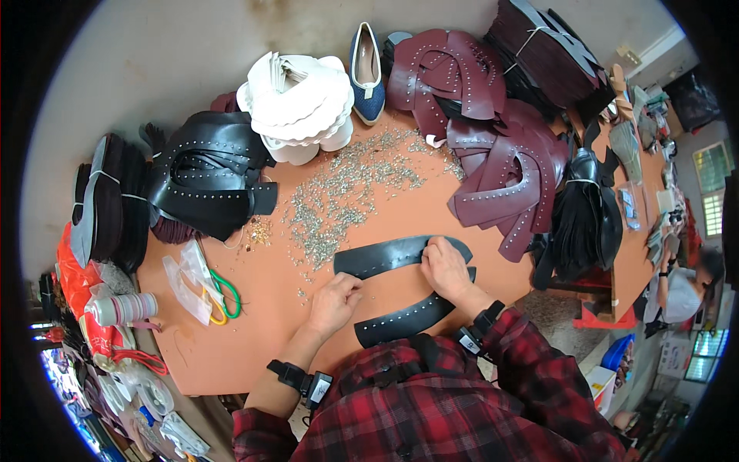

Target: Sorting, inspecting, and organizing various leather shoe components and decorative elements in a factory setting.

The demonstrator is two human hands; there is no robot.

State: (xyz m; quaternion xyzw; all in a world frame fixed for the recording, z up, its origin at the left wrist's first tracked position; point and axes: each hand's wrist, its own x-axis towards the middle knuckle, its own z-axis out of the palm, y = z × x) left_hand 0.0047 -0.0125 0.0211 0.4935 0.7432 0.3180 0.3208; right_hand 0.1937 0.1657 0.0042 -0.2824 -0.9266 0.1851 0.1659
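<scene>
A U-shaped black leather shoe upper (385,256) lies flat before me, its curved end to the right. Metal studs run along its nearer arm; tiny marks line the inner edge of the farther arm. My right hand (446,267) is closed over the curved end, fingertips gripping the leather. Close to the left end of the farther arm, my left hand (336,299) is pinched. Whatever sits between its fingertips is too small to make out. Beyond both hands spreads a loose scatter of small silvery metal studs (331,204).
Studded black uppers (208,173) are piled at the left, studded maroon uppers (512,158) at the right. White scalloped pieces (296,100) and a blue shoe (368,85) stand at the back. Scissors (225,296) with green and yellow handles lie left. Another person (681,292) is far right.
</scene>
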